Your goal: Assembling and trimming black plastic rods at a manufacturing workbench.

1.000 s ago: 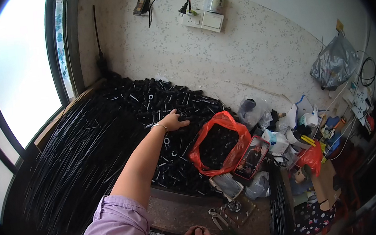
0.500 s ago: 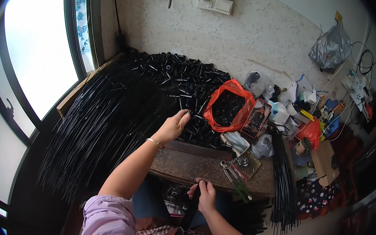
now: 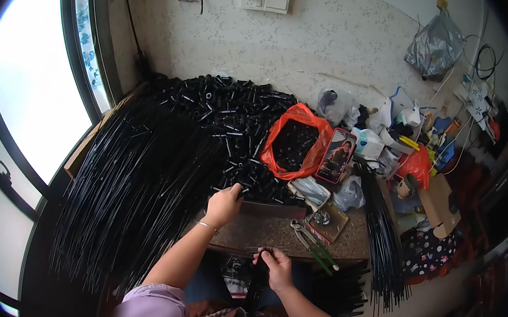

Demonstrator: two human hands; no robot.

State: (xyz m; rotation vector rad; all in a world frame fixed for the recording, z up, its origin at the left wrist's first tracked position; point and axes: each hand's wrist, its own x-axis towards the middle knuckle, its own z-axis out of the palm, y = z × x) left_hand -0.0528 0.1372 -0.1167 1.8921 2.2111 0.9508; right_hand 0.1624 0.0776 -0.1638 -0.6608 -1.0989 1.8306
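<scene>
Black tubular fittings [image 3: 231,127]: probably light, rigid, smooth; grip mid-barrel.
Piled across far side of tabletop [image 3: 282,232]. Left hand [image 3: 225,206]: curled at pile's near edge, contents indeterminable. Right hand [image 3: 275,268]: pinched around dark strands [image 3: 256,286].

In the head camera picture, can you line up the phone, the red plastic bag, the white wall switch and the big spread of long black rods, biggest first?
1. Long black rods, all together
2. Red plastic bag
3. Phone
4. White wall switch; it may look small because it's farther away
</scene>
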